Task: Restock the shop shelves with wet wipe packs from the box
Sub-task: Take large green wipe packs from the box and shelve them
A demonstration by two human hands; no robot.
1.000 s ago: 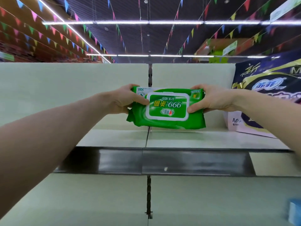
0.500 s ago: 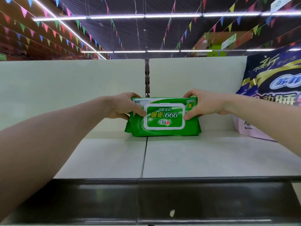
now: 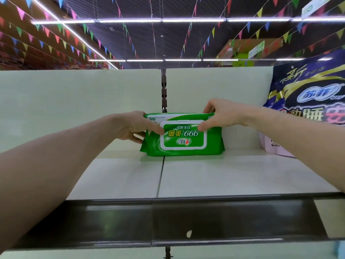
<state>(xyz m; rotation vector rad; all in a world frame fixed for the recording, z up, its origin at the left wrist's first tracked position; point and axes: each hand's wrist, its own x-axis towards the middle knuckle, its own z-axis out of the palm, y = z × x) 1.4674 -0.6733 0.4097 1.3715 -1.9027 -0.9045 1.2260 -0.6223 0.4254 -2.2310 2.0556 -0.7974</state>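
Observation:
A green wet wipe pack [image 3: 183,144] with a white-framed lid stands on its long edge at the back of the white shelf [image 3: 214,176], its label upside down. My left hand [image 3: 134,127] grips the pack's left end, thumb across its front. My right hand [image 3: 222,114] holds the upper right corner, thumb on the lid and fingers over the top. The pack's bottom edge rests on the shelf, over the seam between two shelf boards. The box is out of view.
A large dark blue and pink bag [image 3: 308,101] stands at the shelf's right end. A white back panel [image 3: 74,105] with a slotted upright [image 3: 164,90] closes the rear. A dark price rail [image 3: 168,219] runs along the shelf's front edge.
Both hands carried the pack down and back until it came to stand on the shelf near the back panel. My right hand's fingers have lifted higher over the pack's top.

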